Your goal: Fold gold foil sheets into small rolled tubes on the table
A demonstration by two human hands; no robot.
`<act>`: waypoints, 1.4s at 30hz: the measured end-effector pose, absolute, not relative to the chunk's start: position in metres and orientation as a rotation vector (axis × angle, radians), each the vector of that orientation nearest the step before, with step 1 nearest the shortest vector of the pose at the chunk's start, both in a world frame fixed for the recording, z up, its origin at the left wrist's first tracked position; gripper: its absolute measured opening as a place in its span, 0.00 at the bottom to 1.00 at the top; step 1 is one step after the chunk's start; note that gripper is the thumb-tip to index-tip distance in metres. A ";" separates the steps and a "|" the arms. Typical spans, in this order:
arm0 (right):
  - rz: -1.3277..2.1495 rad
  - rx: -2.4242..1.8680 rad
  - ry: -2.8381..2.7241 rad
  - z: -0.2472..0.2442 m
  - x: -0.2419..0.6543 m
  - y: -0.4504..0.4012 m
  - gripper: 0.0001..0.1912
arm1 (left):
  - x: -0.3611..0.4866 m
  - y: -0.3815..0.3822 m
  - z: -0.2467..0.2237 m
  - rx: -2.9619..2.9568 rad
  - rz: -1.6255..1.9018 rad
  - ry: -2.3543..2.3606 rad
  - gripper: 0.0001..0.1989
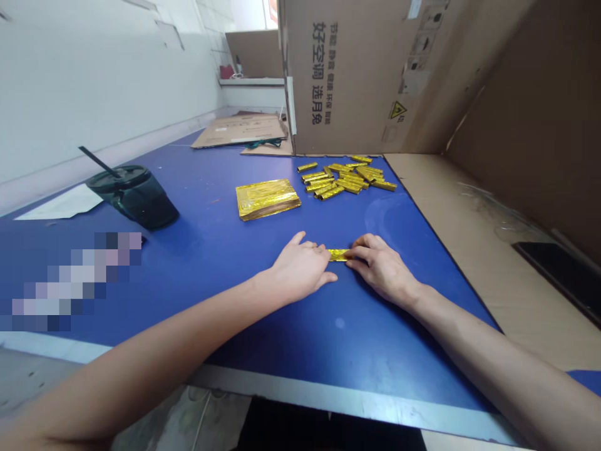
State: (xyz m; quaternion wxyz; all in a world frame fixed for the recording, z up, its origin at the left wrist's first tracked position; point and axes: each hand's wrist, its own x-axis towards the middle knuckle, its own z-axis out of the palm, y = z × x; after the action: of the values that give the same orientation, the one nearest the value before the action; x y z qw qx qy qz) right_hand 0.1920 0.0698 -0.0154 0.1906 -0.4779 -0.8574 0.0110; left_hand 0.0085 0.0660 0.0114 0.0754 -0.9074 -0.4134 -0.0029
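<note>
**Left hand (300, 266) and right hand (381, 269) meet on a narrow gold foil strip (338, 255)**

Both forearms reach in from the bottom corners of the frame, across a blue laminate table (201, 263). The left hand lies palm down, its fingers closed together and nearly flat, with their tips at the strip's left end; at this angle, whether they grip it or merely rest there is hard to tell. The right hand's fingers curl into a narrow pinch on the strip's right end. The strip lies at lower centre. Beyond it sit a flat stack of gold foil sheets (267, 199) and a loose heap of rolled gold foil tubes (347, 178). Open blue tabletop surrounds the hands, with a dark green plastic tumbler (134, 197) well off at left.
</note>
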 end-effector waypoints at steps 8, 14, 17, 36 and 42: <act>-0.072 -1.348 -2.454 -0.015 0.188 0.067 0.11 | 0.013 0.070 0.008 -2.670 -0.058 -1.219 0.15; 0.025 -1.378 -2.359 -0.016 0.188 0.068 0.09 | 0.004 0.068 0.003 -2.746 -0.165 -1.234 0.07; 0.033 -1.331 -2.397 -0.014 0.190 0.066 0.09 | 0.003 0.067 0.005 -2.789 -0.137 -1.193 0.09; -0.059 -1.277 -2.532 -0.008 0.188 0.056 0.12 | 0.003 0.066 -0.003 -2.713 -0.184 -1.177 0.09; -0.172 -1.294 -2.614 -0.003 0.187 0.053 0.13 | 0.004 0.064 0.000 -2.738 -0.151 -1.148 0.10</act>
State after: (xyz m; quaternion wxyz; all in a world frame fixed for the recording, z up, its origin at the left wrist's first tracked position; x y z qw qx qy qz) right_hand 0.1871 0.0529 -0.0030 0.1099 -0.4402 -0.8892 -0.0586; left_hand 0.0037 0.0639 -0.0004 0.0844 -0.9177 -0.3850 -0.0506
